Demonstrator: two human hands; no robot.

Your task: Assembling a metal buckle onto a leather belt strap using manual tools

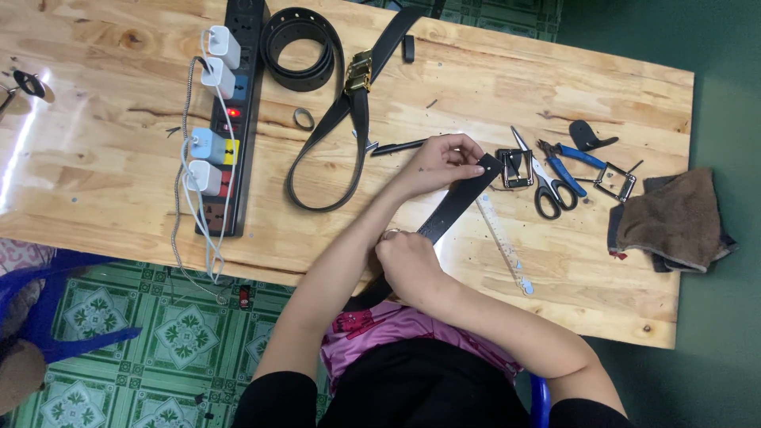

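Currently both hands grip the black belt strap (460,202) — left hand (440,162) pinching its end, right hand (408,265) lower down — so fitting the buckle (514,168) just beyond appears next.

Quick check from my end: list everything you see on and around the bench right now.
belt strap: 1, black, held between both hands
clear ruler: 1, right of the strap
scissors: 1, black handles, right of centre
pliers: 1, blue handles, by scissors
metal buckles: 2, one near the strap tip, one right of the pliers
cloth: 1, brown, right edge
coiled belt: 1, black, top
looped belt: 1, black, gold buckle
power strip: 1, black, four chargers
table: 1, light wood
left hand: at the strap's tip
right hand: lower on the strap
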